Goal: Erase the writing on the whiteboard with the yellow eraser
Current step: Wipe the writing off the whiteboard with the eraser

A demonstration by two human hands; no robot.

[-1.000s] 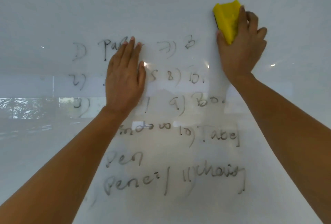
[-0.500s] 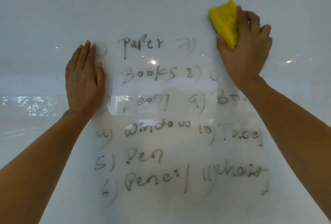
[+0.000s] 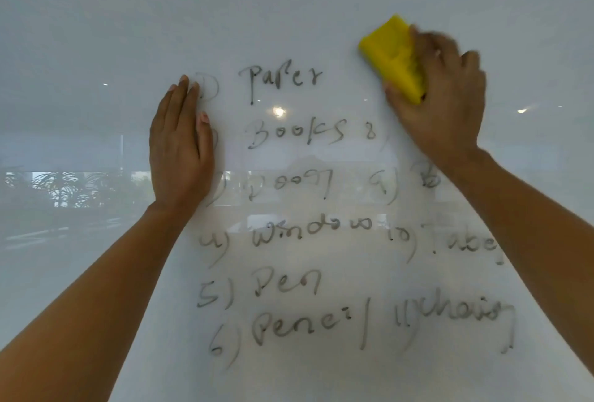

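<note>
A glossy whiteboard (image 3: 96,31) fills the view, mirroring ceiling lights and palm-like plants at its left. No board edge shows; bare surface spreads above the writing (image 3: 289,80) and down both sides. The left hand (image 3: 180,147) lies flat on the board, fingers straight and together, gripping nothing, beside the list's left margin. The right hand (image 3: 446,96) is clamped on the eraser (image 3: 392,57), pressed to the board upper right of "Paper", its long axis running upper-left to lower-right.
</note>
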